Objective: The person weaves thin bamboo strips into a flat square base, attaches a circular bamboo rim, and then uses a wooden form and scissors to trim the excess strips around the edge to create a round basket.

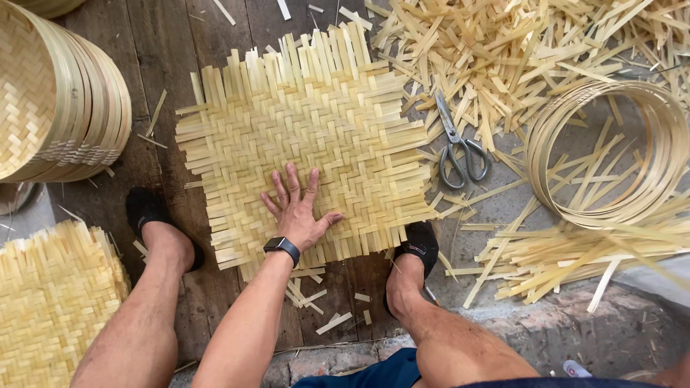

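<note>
Left hand (pixel 298 212) lies flat, fingers (pixel 292 179) spread, on the woven bamboo mat (pixel 302 122).

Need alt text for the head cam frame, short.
A left hand presses flat, fingers spread, on a square woven bamboo mat lying on a wooden floor. Scissors, loose bamboo strips and bamboo hoops lie to the right.

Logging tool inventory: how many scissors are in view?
1. The scissors lie on the floor right of the woven mat, which the left hand presses flat. More could be hidden under the strip pile.
</note>
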